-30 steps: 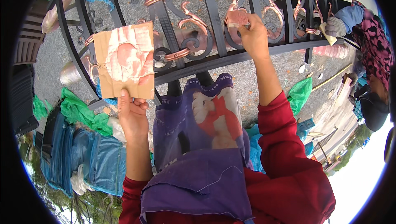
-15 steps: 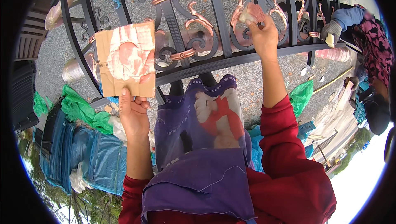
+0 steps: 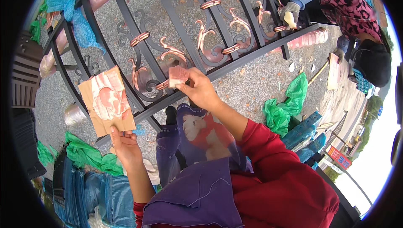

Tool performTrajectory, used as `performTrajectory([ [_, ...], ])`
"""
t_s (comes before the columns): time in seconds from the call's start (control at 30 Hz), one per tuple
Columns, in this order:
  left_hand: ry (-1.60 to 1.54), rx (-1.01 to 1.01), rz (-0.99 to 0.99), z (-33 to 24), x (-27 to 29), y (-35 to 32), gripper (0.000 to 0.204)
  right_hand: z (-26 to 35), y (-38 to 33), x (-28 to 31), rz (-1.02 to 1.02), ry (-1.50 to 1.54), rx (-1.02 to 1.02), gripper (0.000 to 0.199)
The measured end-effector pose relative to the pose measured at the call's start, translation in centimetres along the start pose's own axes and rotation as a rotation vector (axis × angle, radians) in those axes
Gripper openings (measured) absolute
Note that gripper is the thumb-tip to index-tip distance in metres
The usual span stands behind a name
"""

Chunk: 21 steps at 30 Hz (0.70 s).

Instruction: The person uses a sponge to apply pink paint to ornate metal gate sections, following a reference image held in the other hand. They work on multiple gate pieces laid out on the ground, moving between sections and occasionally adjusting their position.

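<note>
My left hand [image 3: 126,146] grips the lower edge of a cardboard piece [image 3: 90,97], thumb in front and fingers behind. A wet-looking pinkish copper smear of paint [image 3: 110,95] covers much of its face. Between the thumb and fingers of my right hand [image 3: 201,87] is a small sponge [image 3: 178,76], pale below and copper pink above. The sponge is at a copper-coloured collar [image 3: 163,85] on a bar of the black metal fence panel [image 3: 184,39]; whether they touch I cannot tell. Copper-tinted scrolls [image 3: 172,50] stand close by on the panel.
At the far right a co-worker's gloved hand [image 3: 289,14] holds a pale sponge against the same panel. Wrapped tubes [image 3: 312,39] lie under the panel. Green plastic sheeting [image 3: 285,106] lies on the gravel, and blue-wrapped stacks [image 3: 119,194] stand at the near left.
My right hand with the sponge has moved left and down toward a collar nearer the cardboard. The left hand and cardboard have shifted slightly left and lower. The view has turned toward the right.
</note>
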<state>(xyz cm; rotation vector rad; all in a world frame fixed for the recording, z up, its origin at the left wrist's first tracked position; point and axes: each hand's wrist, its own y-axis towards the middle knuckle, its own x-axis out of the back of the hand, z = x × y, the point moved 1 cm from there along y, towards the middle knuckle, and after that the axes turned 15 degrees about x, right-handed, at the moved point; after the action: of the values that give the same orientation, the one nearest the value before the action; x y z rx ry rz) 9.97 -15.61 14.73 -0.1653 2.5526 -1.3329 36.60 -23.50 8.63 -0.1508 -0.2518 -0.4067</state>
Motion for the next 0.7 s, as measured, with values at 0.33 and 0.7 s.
performTrajectory([
  [0.33,0.087,-0.096,0.064,-2.9,-4.3,-3.0,0.029,3.3,-4.5,1.0,0.008,-0.003,0.189,0.038],
  [0.7,0.043,-0.185,0.064,-4.3,-7.2,-6.1,0.03,5.1,-6.2,8.2,-0.094,-0.045,0.125,0.031],
])
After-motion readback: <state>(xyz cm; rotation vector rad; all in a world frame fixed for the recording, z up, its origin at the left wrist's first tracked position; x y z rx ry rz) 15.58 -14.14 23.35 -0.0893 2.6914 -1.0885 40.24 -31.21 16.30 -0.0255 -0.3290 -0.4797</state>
